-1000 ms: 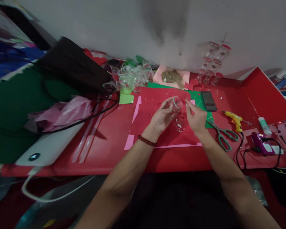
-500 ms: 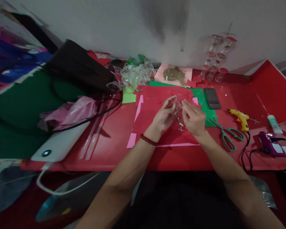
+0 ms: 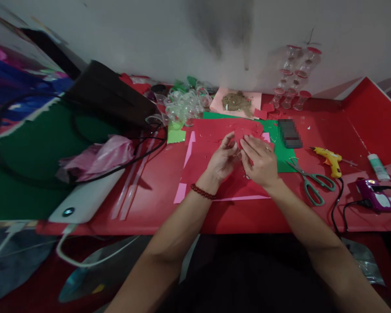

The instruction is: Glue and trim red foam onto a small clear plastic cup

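Above red paper (image 3: 198, 167), the right hand (image 3: 260, 161) has drawn nearer the left hand (image 3: 223, 158), hiding the clear cup; I cannot tell their grip. Grey wall (image 3: 143, 34) backs the red worktop (image 3: 158, 191).

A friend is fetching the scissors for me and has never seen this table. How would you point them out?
On the red tabletop, find the green sheet beside the person's right hand. The scissors lie at its near right corner, left of the yellow glue gun. Two looped grey-green handles set them apart from the gun.
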`<action>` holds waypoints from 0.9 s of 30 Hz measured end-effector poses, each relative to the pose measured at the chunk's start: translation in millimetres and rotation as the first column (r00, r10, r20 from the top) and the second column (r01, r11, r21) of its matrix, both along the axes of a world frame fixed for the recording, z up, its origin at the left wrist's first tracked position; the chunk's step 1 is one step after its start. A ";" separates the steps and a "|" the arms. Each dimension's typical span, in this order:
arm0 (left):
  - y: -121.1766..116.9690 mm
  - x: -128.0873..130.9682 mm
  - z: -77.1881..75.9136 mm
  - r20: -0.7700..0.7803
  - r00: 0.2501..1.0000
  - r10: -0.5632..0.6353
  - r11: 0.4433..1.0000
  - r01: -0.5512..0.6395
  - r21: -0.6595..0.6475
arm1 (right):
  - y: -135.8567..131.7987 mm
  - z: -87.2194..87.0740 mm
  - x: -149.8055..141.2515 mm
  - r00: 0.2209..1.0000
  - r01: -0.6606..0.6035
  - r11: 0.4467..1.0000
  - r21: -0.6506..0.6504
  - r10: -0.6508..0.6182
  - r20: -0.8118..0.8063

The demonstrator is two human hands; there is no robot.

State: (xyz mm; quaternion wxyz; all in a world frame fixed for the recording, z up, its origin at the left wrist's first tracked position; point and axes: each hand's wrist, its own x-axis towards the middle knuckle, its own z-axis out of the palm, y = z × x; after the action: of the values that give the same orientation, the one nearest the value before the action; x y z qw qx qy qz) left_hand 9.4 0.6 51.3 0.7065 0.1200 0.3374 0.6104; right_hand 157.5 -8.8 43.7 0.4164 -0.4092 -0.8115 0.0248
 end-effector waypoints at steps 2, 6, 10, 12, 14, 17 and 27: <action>1.7 -1.9 -1.9 0.002 1.000 -0.004 0.999 0.004 -0.036 | -0.6 2.4 4.5 0.998 -0.043 0.999 -0.015 0.042 -0.045; 1.8 -2.6 -1.5 0.023 1.000 -0.016 0.999 0.017 -0.046 | 0.2 5.9 13.8 0.986 -0.024 1.000 -0.018 0.021 -0.168; -0.6 -1.0 -1.6 0.026 0.997 -0.079 0.996 0.080 -0.025 | 4.0 5.0 12.6 0.998 -0.057 0.998 0.013 0.057 -0.039; -1.2 -0.2 -2.8 0.022 0.994 -0.104 0.994 0.104 -0.016 | 5.7 2.5 9.4 0.992 -0.102 0.995 0.001 0.102 0.076; -1.2 0.1 -3.9 0.022 0.995 -0.101 0.995 0.102 -0.005 | 7.0 -0.6 7.5 0.980 -0.123 0.992 -0.034 0.126 0.151; -0.6 -0.8 -4.2 0.018 0.994 -0.109 0.994 0.109 -0.024 | 9.6 -4.4 9.3 0.985 -0.117 0.992 -0.055 0.123 0.120; -3.4 1.0 -5.7 0.003 0.986 -0.166 0.984 0.165 0.066 | 17.2 -2.4 19.8 0.944 -0.138 0.974 -0.178 0.074 -0.322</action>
State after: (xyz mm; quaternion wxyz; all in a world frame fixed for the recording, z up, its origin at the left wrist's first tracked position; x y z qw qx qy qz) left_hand 10.5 -2.8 45.5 0.7520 0.1680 0.3029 0.5609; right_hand 177.3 8.5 41.3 0.4950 -0.3951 -0.7495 0.1925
